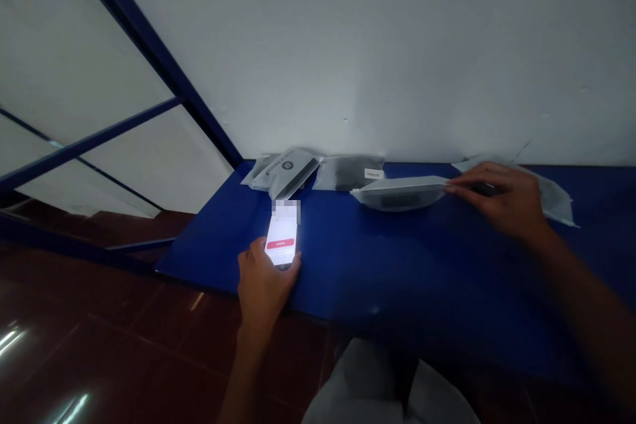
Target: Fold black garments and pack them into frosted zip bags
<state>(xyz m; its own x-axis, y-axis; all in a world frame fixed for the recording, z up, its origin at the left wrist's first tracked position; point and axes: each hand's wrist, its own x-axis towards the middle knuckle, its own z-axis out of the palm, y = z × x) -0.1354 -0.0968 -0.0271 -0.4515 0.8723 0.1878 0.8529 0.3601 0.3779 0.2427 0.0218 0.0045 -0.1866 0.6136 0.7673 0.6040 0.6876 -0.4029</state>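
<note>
My left hand (267, 278) is wrapped round a smartphone (282, 238) with a lit white screen and a red button on it. Over the blue shelf, my right hand (501, 195) pinches the right end of a frosted plastic pouch (400, 192) with something dark inside. That pouch is tilted, so I see it nearly edge-on. Beyond the phone lies a pale pouch with a round dark logo (291, 169), on top of other packaging. Beside it rests a pouch with a white barcode label (349, 173). Another clear pouch (556, 197) lies partly hidden behind my right hand.
The blue shelf (318, 278) runs along a white wall panel (397, 66). At the left, a blue metal frame (144, 46) rises at a slant. Dark red floor tiles (149, 344) lie below, and my pale-clothed knees (362, 384) are close to the shelf's front edge.
</note>
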